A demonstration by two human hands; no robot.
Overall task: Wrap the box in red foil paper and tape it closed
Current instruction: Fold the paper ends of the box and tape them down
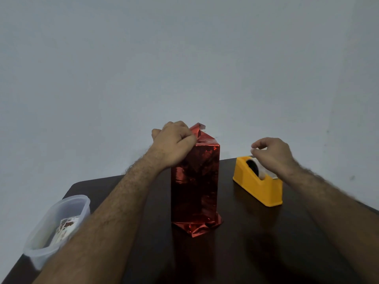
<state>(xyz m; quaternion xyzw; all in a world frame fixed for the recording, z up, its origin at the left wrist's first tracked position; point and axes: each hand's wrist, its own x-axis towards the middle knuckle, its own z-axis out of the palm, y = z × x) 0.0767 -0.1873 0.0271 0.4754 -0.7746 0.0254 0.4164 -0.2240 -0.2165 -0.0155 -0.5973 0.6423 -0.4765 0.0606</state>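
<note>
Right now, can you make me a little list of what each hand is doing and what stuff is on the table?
box: foil-wrapped box stands upright on the dark table, foil bunched loose at its bottom
left hand: left hand holds the folded foil at the box top
right hand: right hand over the yellow tape dispenser, fingers pinching, seemingly a tape end
other: clear plastic container at the table's left edge

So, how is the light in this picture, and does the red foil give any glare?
Head view: dim, even light; the dark table swallows detail. The red foil shows small bright glints, no strong glare. Wide-angle lens bends the forearms outward at the edges. The right hand over the yellow tape dispenser looks slightly soft.
</note>
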